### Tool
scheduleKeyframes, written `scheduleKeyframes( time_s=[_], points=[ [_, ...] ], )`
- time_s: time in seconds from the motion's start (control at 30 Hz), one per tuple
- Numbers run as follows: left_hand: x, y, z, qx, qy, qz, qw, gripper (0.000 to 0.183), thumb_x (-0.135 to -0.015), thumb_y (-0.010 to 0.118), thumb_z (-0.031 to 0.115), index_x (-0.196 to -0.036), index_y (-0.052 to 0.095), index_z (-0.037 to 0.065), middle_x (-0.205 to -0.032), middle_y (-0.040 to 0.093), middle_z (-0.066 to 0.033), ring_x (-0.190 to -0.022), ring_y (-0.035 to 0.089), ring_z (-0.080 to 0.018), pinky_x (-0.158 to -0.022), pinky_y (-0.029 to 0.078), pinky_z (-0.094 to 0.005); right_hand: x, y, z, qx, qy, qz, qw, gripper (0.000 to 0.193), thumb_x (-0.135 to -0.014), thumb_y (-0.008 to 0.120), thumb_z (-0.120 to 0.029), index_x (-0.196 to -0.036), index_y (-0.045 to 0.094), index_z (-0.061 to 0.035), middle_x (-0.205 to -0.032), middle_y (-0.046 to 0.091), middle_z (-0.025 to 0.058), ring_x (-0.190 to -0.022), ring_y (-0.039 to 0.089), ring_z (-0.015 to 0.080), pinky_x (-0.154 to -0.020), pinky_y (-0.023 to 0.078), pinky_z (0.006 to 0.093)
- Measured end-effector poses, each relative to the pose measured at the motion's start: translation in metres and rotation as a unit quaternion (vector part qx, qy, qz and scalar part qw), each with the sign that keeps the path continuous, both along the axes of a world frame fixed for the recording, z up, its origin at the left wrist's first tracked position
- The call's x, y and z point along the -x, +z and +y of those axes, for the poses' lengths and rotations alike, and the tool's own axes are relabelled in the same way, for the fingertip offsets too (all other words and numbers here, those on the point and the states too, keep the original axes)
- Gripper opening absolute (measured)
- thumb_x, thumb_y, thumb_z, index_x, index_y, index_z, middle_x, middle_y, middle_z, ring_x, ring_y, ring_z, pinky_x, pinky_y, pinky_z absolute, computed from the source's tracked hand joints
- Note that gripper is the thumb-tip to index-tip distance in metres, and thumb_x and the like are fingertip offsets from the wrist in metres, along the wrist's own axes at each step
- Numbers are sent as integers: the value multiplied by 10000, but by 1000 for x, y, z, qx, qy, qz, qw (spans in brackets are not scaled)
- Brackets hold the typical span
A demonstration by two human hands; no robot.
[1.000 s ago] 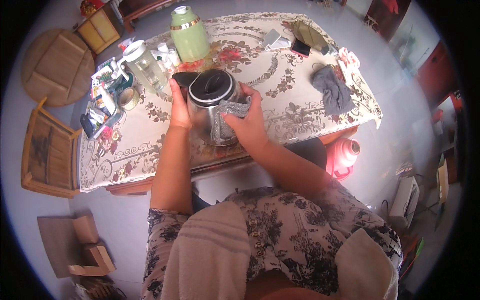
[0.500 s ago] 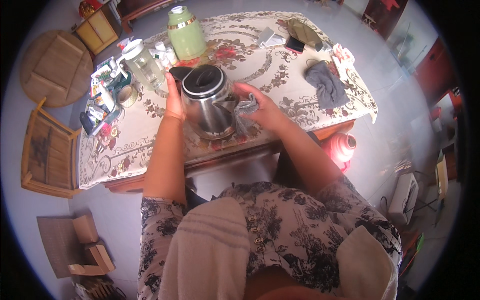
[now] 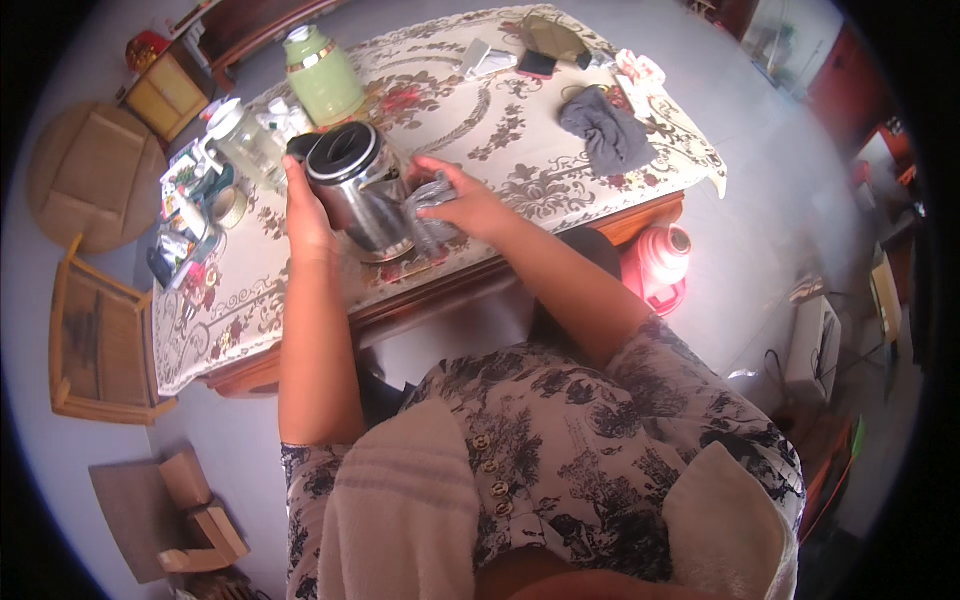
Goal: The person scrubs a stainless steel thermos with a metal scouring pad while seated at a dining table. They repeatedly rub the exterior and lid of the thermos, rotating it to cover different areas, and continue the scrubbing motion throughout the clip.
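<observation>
A steel electric kettle (image 3: 375,210) with a black lid tilts slightly over the near edge of the cloth-covered table. My left hand (image 3: 311,215) grips its left side, close to the black spout; some of the fingers are hidden behind the body. On the other side, my right hand (image 3: 465,205) is closed around a crumpled grey rag (image 3: 432,212) and presses it to the steel wall. Whether the kettle's base touches the tablecloth, I cannot tell.
Beyond the kettle stand a glass pitcher (image 3: 240,145) and a green thermos (image 3: 325,80). Small bottles and a tape roll (image 3: 229,207) crowd the left side. A dark grey cloth (image 3: 607,135) lies to the right, with a phone (image 3: 537,65) farther back. A pink thermos (image 3: 657,262) is on the floor.
The kettle and both hands now appear farther left and higher, and the kettle leans more. The whole view has shifted too. Both hands keep their hold.
</observation>
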State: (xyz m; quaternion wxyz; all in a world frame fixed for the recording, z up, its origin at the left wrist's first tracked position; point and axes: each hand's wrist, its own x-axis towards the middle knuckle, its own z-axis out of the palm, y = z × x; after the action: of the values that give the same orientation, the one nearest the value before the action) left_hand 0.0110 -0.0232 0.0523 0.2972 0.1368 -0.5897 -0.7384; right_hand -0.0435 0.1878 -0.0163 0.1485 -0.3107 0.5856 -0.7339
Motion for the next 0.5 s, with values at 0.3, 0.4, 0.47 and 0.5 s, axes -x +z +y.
scheduleKeyframes(
  time_s=[0.3,0.4,0.47,0.5],
  points=[
    [21,0,14,19,19,37,999,694,-986,355,560,-1345,477,-22,-1309,565,-130,-1178,549,-243,-1064,366,-359,16,10,-23,-35,-66,89,993,951,-638,853,-76,-1434,335,-32,-1323,520,131,-1204,504,217,-1032,402,337],
    [26,-3,-4,-55,-34,28,997,691,-975,408,551,-1339,475,-32,-1312,564,-124,-1172,552,-236,-1058,369,-357,22,16,-15,-27,-44,91,994,848,-600,855,-17,-1338,438,-32,-1235,566,79,-1149,530,180,-996,421,307],
    [26,-6,-7,-70,-62,45,995,704,-968,418,560,-1356,458,-26,-1340,542,-122,-1200,529,-233,-1077,341,-352,19,16,-15,-48,-60,98,992,849,-602,850,-12,-1342,436,-34,-1231,569,72,-1136,535,175,-988,427,306],
    [21,-3,-2,-60,-47,44,996,711,-966,418,564,-1364,450,-24,-1350,533,-121,-1214,517,-231,-1085,328,-350,18,14,-16,-59,-68,102,991,849,-603,848,-10,-1344,435,-35,-1229,570,69,-1129,537,172,-984,430,306]
  ],
)
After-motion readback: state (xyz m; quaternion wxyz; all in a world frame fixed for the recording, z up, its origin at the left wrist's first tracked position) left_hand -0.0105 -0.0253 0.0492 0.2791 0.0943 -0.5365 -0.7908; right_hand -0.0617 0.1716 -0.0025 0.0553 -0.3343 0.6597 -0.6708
